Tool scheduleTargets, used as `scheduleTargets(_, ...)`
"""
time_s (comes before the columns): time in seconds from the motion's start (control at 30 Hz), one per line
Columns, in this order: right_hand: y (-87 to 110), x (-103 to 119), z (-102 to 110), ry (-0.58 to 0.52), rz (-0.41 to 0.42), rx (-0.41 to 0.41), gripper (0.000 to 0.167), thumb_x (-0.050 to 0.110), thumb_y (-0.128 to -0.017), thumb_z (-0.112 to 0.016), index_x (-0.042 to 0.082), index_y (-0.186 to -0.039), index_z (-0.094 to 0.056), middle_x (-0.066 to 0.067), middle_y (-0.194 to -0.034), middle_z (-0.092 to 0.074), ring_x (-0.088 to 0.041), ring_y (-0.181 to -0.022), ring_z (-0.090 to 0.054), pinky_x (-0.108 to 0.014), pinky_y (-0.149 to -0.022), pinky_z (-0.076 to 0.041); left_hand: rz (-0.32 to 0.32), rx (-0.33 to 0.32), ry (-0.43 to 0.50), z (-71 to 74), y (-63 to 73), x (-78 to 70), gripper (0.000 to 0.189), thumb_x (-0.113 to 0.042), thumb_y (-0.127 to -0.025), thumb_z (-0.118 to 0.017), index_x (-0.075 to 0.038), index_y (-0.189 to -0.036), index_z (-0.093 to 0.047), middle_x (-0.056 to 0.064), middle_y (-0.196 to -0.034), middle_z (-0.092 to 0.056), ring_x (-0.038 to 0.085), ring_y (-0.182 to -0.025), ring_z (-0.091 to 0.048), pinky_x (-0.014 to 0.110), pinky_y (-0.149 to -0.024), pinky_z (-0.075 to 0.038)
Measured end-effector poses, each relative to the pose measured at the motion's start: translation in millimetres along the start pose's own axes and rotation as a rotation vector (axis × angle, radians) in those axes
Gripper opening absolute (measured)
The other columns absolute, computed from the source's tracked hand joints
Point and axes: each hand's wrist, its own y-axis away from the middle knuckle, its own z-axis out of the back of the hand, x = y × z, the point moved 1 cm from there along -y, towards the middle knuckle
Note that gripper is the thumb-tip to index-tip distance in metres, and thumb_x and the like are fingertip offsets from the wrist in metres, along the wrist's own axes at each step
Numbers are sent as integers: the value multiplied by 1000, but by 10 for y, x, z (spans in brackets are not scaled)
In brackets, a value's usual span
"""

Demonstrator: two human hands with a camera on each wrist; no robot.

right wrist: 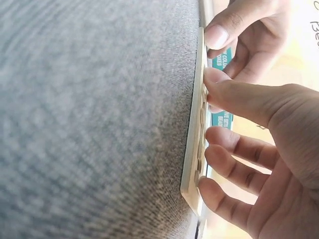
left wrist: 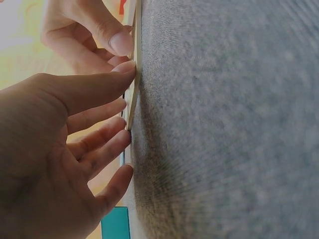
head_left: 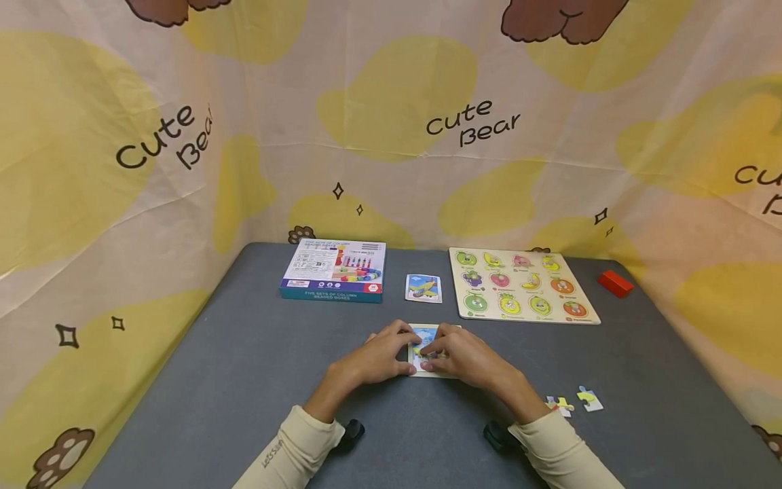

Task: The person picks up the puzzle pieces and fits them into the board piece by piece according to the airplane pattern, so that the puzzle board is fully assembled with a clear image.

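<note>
A small jigsaw board (head_left: 432,375) with a light rim and a blue-sky picture lies flat on the grey table in the head view. My left hand (head_left: 387,354) is at its left side, the thumb touching its edge and the fingers extended loosely along the far side. Over the right part lies my right hand (head_left: 467,356), thumb and fingertips pressing on the picture pieces. The right wrist view shows the board edge (right wrist: 192,144) side-on, with some thin puzzle pieces (right wrist: 202,119) standing slightly proud beneath those fingers. Both hands hide much of the picture.
Two loose puzzle pieces, one yellow-red (head_left: 560,405) and one yellow-white (head_left: 590,399), lie by my right forearm. Behind the board are a picture card (head_left: 423,288), a beaded-set box (head_left: 334,270), a fruit board (head_left: 489,293) and a red block (head_left: 615,284). Printed cloth walls surround the table.
</note>
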Motion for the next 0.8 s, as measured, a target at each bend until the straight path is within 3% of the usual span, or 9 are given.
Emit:
scheduleTargets(0.33, -30, -13, -4, -5, 12, 4, 22, 22, -94, -83, 13, -114, -85, 0, -93, -64, -8, -77, -50, -24, -66, -41, 23, -24, 4, 1, 1, -48, 43, -25, -101, -75, -9, -140, -66, 8, -142, -54, 28, -136, -53, 57, -108, -38)
scheduleTargets(0.8, 7, -59, -7, -44, -1, 23, 27, 23, -94, -83, 14, -120, -82, 2, -99, -66, -16, -87, -55, -27, -73, -43, 30, -135, -7, -89, -91, -74, 27, -20, -96, -81, -12, -120, -72, 8, -126, -57, 30, -122, -55, 59, -101, -42)
